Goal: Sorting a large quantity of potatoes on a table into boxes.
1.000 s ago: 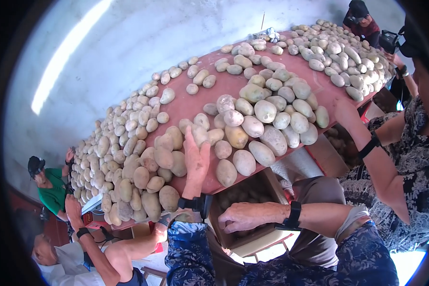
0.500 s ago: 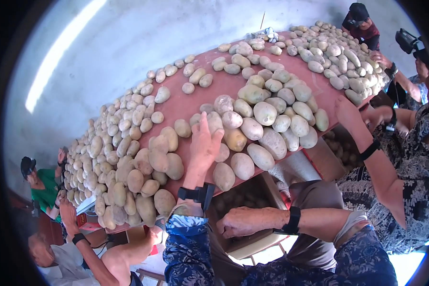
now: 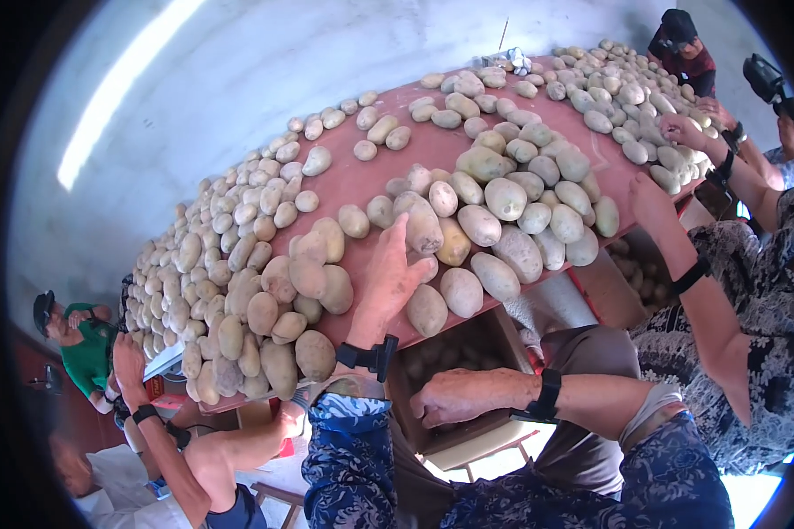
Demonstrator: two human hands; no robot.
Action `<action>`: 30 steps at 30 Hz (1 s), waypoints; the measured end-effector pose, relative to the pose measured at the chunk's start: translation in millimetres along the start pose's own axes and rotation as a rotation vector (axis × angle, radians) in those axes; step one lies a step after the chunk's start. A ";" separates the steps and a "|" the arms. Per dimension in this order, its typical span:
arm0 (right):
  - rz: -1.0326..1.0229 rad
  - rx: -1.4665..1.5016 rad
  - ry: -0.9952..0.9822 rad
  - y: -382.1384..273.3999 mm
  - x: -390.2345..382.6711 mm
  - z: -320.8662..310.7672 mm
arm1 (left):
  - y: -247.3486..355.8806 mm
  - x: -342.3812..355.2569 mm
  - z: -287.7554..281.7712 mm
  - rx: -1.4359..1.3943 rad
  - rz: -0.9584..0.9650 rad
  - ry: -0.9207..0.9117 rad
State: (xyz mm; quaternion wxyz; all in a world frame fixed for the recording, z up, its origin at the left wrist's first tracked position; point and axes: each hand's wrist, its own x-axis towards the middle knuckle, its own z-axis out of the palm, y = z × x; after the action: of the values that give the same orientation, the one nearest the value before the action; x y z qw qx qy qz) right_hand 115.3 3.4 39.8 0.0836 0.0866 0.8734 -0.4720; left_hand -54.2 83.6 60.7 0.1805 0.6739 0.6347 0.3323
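Observation:
My left hand [image 3: 386,280] reaches over the table edge into the near heap. Its thumb and fingers close round a long pale potato [image 3: 422,225], which overlaps the potatoes behind it. A yellower potato [image 3: 454,242] lies just right of the held one, and a rounded potato [image 3: 427,310] rests by the table edge below. My right hand [image 3: 472,397] is curled into a loose fist above an open box [image 3: 516,342] of potatoes under the table edge. Its fingertips are turned under, so whatever it holds is hidden.
Potatoes cover much of the reddish table [image 3: 344,181] in several heaps. Co-workers sit close on both sides; one person's hand [image 3: 653,207] is at the table's right edge, another's hand [image 3: 131,363] at the left heap. A second box [image 3: 602,286] stands under the right edge.
The long potato has shifted and tilted in my left hand, now covering part of its neighbour. My right hand stays over the box. A co-worker's hand now reaches into the far right heap.

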 end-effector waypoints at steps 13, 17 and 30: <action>0.053 0.020 -0.035 2.6 -10.2 -4.2 | -11.1 -6.2 -0.3 -0.055 0.048 0.051; 0.091 0.021 -0.060 -2.9 -9.5 -8.1 | -18.0 -10.5 0.3 -0.012 0.079 0.055; 0.030 -0.117 -0.060 2.0 12.6 -12.9 | -38.9 -30.3 -3.7 0.032 0.058 0.062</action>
State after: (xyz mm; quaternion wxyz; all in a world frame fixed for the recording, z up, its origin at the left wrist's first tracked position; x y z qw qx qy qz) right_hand 102.7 16.3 42.3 0.1216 0.0806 0.8951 -0.4213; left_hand -84.5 58.4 30.9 0.1403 0.6843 0.6253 0.3478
